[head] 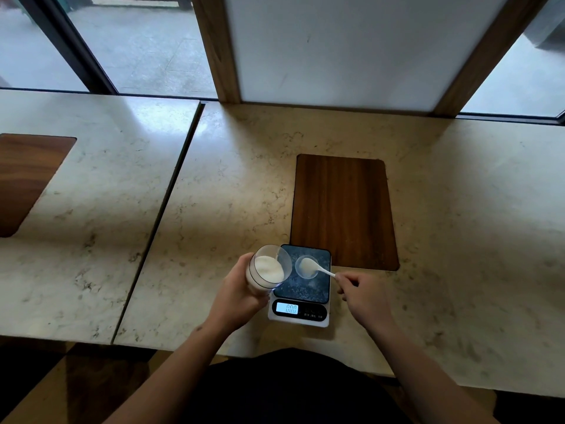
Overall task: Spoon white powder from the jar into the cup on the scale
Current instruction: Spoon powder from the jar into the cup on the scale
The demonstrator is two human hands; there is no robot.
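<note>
A clear jar (267,267) of white powder is tilted toward the scale, gripped around its body by my left hand (237,296). A small clear cup (306,267) stands on the dark platform of the digital scale (301,289), whose lit display reads 000. My right hand (362,293) pinches the handle of a white spoon (318,268); its bowl, heaped with white powder, is over the cup's mouth. The jar's rim overlaps the scale's left edge.
The scale sits near the front edge of a pale marble table (458,240). A wooden inlay panel (344,209) lies just behind the scale. A second table (76,224) stands to the left across a narrow gap. Windows and a white panel rise behind.
</note>
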